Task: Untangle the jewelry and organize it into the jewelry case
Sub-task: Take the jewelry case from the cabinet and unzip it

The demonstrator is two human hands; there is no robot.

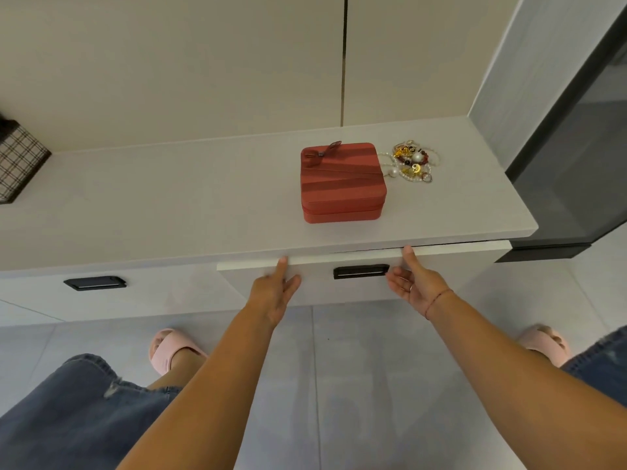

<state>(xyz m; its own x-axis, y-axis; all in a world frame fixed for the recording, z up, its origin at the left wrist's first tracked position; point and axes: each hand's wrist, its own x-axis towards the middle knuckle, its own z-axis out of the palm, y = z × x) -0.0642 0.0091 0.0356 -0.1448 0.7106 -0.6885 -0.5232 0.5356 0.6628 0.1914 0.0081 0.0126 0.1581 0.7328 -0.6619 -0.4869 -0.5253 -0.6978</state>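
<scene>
Jewelry point(412, 161) lies tangled beside the case point(342, 181) near the counter point(169, 198) right edge; your left hand point(274, 290) and right hand point(412, 283) touch the drawer point(312, 288), fingers straight.

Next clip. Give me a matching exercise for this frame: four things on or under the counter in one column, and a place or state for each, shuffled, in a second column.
Things
1. jewelry case
2. jewelry pile
3. drawer
4. checked box

Place or state
A. at the far left end of the counter
B. pulled slightly out, below the counter
C. red, lid closed, on the counter
D. a tangled heap just right of the case

Pairs: 1-C, 2-D, 3-B, 4-A
</scene>
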